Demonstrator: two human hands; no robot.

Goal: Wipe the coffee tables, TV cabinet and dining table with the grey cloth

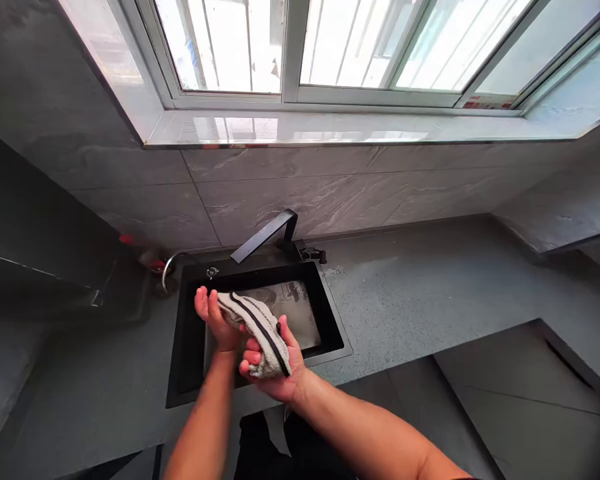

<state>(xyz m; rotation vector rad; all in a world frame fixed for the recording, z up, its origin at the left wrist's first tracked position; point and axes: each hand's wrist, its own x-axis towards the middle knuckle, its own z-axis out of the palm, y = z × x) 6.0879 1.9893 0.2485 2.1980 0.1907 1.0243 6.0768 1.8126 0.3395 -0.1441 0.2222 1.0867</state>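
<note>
A folded, light grey towel (254,325) with dark stripes stretches between my hands above the black sink (334,320). My right hand (285,373) is closed around its lower end, fingers curled in on the left side and thumb along the right. At its upper end, my left hand (221,327) holds the towel, with fingertips pointing up; part of that grip is hidden behind the cloth. Beneath them the sink bottom looks wet and pale. A black faucet (265,237) rises behind the towel, its flat spout angled over the basin.
Grey countertop (405,287) runs to the right of the sink, with water drops near the basin. A curved metal spout (167,272) stands at the left. Window frames (290,53) and a white sill (330,128) lie behind. A dark cabinet (35,233) juts out left.
</note>
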